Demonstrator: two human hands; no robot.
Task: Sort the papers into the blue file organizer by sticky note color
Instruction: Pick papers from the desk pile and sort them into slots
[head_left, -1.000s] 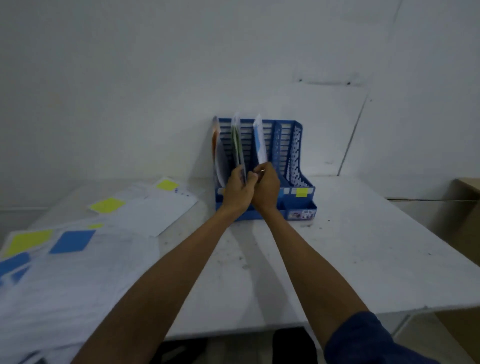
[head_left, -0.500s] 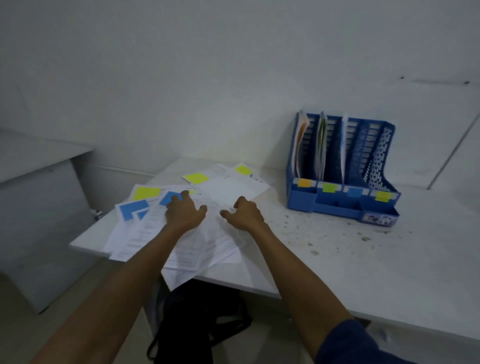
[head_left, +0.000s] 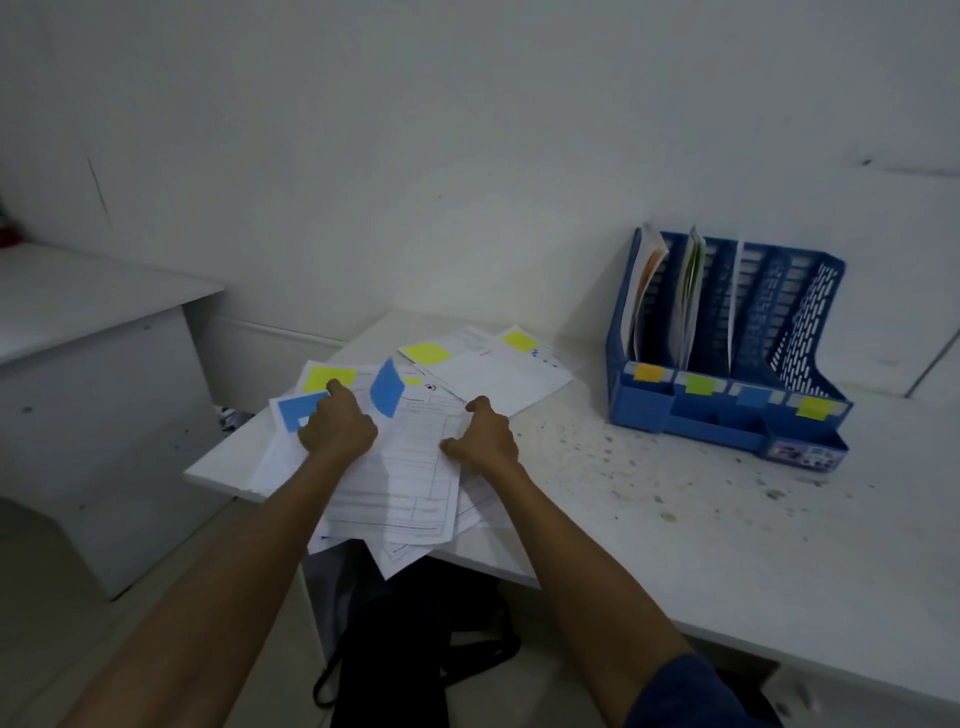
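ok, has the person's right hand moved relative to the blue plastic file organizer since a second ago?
Yes. The right hand was at the blue plastic file organizer; now it rests on the loose white papers, well to the organizer's left.

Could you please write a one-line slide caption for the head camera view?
The left hand and right hand on papers tagged yellow and blue, beside the blue file organizer.

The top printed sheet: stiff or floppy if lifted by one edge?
Probably floppy: the printed sheet is one thin page, its near end already overhanging the table edge. Likely light, and may slide over the loose pile.
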